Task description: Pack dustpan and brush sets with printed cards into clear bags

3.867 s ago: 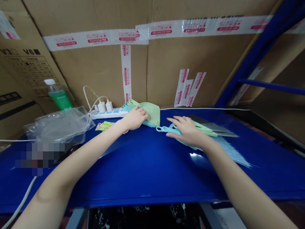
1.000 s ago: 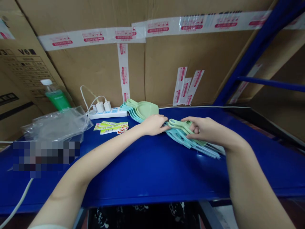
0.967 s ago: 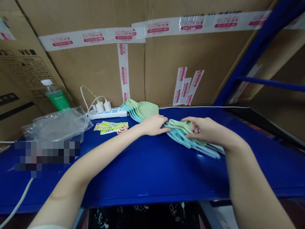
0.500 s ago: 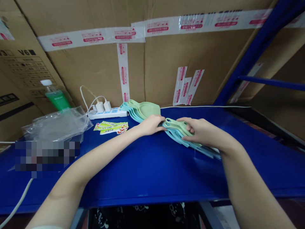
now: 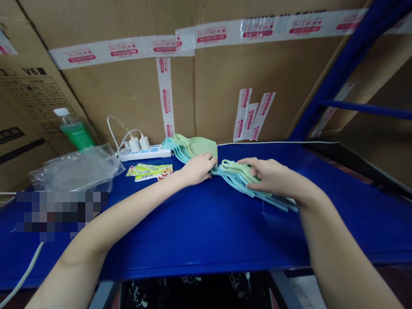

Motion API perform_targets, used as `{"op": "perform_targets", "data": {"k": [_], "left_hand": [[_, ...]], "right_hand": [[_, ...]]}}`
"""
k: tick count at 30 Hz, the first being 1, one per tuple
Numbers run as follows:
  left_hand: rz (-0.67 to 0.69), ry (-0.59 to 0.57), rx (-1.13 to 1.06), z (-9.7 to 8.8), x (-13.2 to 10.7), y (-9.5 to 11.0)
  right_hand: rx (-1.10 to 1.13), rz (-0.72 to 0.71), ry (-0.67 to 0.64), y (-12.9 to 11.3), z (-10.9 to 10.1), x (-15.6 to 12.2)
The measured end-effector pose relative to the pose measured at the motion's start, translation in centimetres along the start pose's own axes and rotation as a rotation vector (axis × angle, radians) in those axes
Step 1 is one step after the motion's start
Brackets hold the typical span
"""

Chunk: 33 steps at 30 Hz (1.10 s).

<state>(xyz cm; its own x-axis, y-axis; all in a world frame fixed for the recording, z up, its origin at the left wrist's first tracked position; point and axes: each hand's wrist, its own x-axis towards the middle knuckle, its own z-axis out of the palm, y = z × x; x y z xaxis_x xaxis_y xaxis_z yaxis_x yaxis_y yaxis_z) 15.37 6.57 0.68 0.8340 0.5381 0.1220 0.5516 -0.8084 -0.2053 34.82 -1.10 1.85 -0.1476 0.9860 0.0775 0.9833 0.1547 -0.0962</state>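
Note:
A stack of small plastic dustpans, light green above and light blue below, lies fanned out on the blue table. My left hand is closed at its left end, fingertips pinching the handle end of a light blue dustpan that sticks out from the others. Across the stack's top rests my right hand, thumb on the near side and fingers on the far side, gripping the green dustpans. Just behind my left hand lies a second stack of dustpans, with a green one on top; my hand covers part of it.
A white power strip with plugged-in chargers sits at the back, near yellow-green packets. Clear plastic bags and a bottle of green liquid stand at left. Taped cardboard forms the back; a blue metal post rises at right.
My left hand has shifted slightly left, drawing one blue handle out from the right stack. My right hand has stayed nearly in place on the stack.

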Motion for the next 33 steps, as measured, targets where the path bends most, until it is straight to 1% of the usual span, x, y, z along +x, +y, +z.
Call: {"op": "perform_targets", "data": {"k": [3, 6, 11, 17, 25, 29, 33], "left_hand": [[-0.016, -0.011, 0.043, 0.0, -0.2, 0.3], [-0.016, -0.023, 0.077, 0.2, -0.2, 0.6], [0.018, -0.038, 0.114, 0.9, -0.1, 0.7], [0.07, -0.037, 0.118, 0.9, 0.0, 1.0], [0.085, -0.022, 0.108, 1.3, 0.4, 1.7], [0.083, -0.016, 0.107, 1.2, -0.1, 1.8], [0.084, -0.008, 0.129, 0.6, -1.1, 1.9]], "right_hand": [[-0.002, 0.005, 0.017, -0.1, 0.0, -0.1], [-0.029, 0.022, 0.007, -0.3, 0.2, -0.2], [-0.087, 0.02, 0.005, -0.5, 0.6, -0.4], [-0.142, 0.093, -0.098, -0.8, -0.4, -0.8], [-0.186, 0.167, -0.135, -1.3, -1.3, -1.0], [-0.195, 0.228, -0.139, -1.3, -1.4, -0.9], [-0.172, 0.252, -0.132, -1.3, -1.3, -0.8]]}}
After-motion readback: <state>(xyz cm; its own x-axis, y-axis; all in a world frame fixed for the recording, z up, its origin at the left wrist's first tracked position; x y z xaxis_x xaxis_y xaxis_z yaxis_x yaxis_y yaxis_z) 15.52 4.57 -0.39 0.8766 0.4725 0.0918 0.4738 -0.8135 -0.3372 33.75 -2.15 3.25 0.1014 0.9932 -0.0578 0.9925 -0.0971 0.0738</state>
